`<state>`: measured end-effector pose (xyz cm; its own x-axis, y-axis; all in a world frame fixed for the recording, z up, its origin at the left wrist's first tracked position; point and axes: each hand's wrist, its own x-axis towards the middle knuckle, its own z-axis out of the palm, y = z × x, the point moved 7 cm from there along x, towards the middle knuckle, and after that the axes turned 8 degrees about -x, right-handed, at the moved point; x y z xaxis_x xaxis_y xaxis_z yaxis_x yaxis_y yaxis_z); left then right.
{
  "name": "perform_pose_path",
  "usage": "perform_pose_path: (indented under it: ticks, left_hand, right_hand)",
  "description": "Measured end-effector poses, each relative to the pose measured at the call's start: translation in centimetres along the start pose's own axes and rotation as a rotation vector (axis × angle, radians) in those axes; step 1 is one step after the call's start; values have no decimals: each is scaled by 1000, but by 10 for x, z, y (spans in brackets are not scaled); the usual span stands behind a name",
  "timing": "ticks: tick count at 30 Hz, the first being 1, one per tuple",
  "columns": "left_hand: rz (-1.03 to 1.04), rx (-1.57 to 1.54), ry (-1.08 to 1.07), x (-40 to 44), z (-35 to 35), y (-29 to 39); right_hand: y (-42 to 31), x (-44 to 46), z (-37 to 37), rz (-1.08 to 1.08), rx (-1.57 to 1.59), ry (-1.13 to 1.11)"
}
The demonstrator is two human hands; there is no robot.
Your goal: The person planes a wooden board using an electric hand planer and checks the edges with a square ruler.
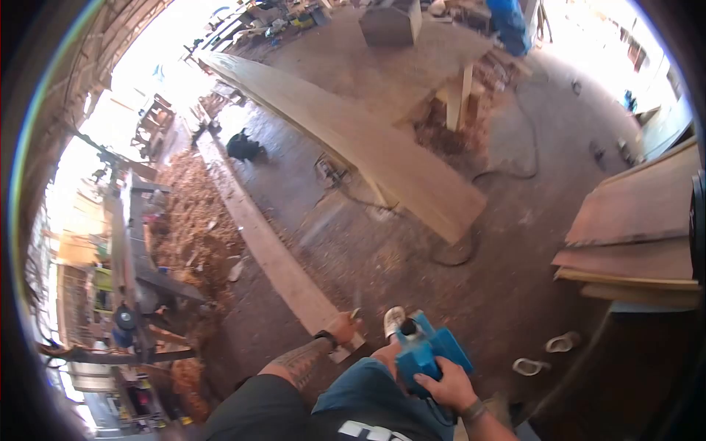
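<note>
Low in the view, my right hand (447, 384) is wrapped round the handle of a blue power tool (418, 358) with a black knob, held beside my leg. My left hand (343, 326) is at the near end of a long narrow board (272, 257) that runs away to the upper left. Its fingers look closed near that end, around something small and pale that I cannot make out. Beyond both hands, a wide smooth plank (368, 147) lies raised on supports across the middle.
Wood shavings (193, 220) are heaped left of the narrow board. Stacked boards (632, 213) stand at the right. A cable (531, 140) crosses the floor past the wide plank. Sandals (562, 342) lie at lower right. A machine with metal beams (132, 250) fills the left side.
</note>
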<state>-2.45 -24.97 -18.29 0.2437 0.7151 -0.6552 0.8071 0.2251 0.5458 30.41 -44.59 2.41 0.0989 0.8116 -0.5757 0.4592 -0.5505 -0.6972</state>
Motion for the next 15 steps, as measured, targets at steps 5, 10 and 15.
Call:
perform_pose_path:
  ticks: [5, 10, 15]
  left_hand:
    - [220, -131, -87, 13, -40, 54]
    - [405, -575, -364, 59, 23, 95]
    - [143, -435, -893, -10, -13, 205]
  right_hand:
    - [-193, 25, -65, -163, 271, -30]
    - [-343, 60, -130, -354, 571, 2]
    - [-400, 125, -188, -326, 438, 62]
